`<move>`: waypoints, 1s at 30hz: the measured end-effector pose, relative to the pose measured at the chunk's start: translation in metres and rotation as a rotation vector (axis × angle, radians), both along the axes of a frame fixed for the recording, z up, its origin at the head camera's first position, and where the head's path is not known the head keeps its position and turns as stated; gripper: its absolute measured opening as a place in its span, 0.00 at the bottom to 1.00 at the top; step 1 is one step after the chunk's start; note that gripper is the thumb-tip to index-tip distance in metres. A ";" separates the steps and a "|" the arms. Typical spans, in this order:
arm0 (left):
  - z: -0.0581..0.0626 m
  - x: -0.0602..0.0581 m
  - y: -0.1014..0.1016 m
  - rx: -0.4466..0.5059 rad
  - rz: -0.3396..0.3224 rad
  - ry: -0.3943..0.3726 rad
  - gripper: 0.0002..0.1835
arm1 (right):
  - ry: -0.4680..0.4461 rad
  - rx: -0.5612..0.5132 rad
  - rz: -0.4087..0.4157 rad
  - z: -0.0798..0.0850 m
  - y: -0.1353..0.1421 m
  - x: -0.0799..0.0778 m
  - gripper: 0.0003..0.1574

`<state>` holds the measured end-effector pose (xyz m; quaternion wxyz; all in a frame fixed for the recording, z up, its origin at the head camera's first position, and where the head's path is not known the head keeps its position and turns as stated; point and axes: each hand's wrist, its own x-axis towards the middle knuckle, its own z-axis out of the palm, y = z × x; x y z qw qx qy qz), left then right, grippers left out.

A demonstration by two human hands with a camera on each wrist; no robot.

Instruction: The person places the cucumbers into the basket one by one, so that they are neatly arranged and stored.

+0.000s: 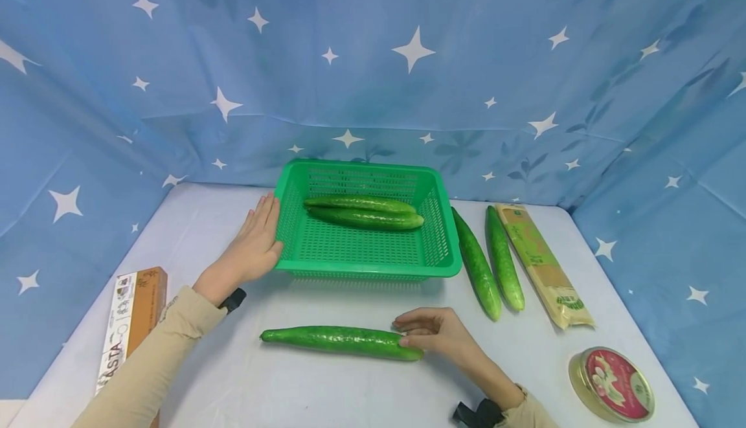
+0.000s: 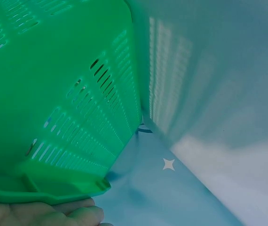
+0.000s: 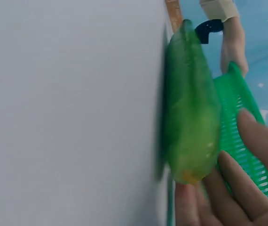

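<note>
My left hand [image 1: 254,239] rests along the left side of a green plastic basket [image 1: 373,273], its fingers straight at the rim. In the left wrist view its fingers [image 2: 73,213] show just under the basket's rim [image 2: 49,197]. Two cucumbers [image 1: 367,218] lie together inside the basket. In front of it, a single cucumber [image 1: 338,339] lies crosswise on the white table. My right hand [image 1: 434,333] is at that cucumber's right end, the thumb overlapping it in the head view. The right wrist view shows the thumb [image 3: 256,132] and fingers spread around the cucumber's tip [image 3: 190,172].
Right of the basket lie two more cucumbers [image 1: 479,266] and a long beige-and-green packet [image 1: 544,263]. A round tin with a red lid [image 1: 619,382] sits at the front right. At the left lies a brown and white pasta box [image 1: 131,324]. Blue star-patterned cloth [image 1: 373,91] encloses the table.
</note>
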<state>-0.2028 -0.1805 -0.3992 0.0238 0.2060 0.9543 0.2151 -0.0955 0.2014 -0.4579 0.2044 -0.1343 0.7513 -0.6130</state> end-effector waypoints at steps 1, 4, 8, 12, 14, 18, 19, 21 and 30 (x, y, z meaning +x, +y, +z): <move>-0.001 -0.001 0.000 -0.001 0.001 0.002 0.39 | 0.007 0.008 0.018 -0.002 0.001 0.000 0.25; -0.002 -0.003 0.001 -0.005 0.003 0.007 0.39 | 0.050 0.053 0.056 -0.007 0.002 0.000 0.28; -0.004 -0.004 0.001 -0.008 0.004 0.004 0.40 | 0.099 0.123 0.085 -0.010 0.002 0.002 0.30; -0.004 -0.004 0.001 -0.007 0.009 0.000 0.40 | 0.114 0.159 0.092 -0.012 0.000 0.003 0.30; -0.005 -0.003 0.000 -0.007 0.012 0.001 0.40 | 0.112 0.166 0.085 -0.012 -0.001 0.003 0.30; -0.005 -0.003 -0.001 -0.008 0.015 0.001 0.40 | 0.108 0.175 0.074 -0.010 -0.002 0.003 0.29; -0.006 -0.003 -0.001 -0.009 0.015 0.001 0.40 | 0.107 0.178 0.071 -0.010 -0.002 0.003 0.29; -0.005 -0.003 -0.001 -0.010 0.016 -0.003 0.40 | 0.107 0.179 0.069 -0.010 -0.002 0.003 0.29; -0.004 -0.002 0.000 0.003 0.009 0.007 0.40 | 0.129 0.186 0.057 -0.013 -0.003 0.004 0.29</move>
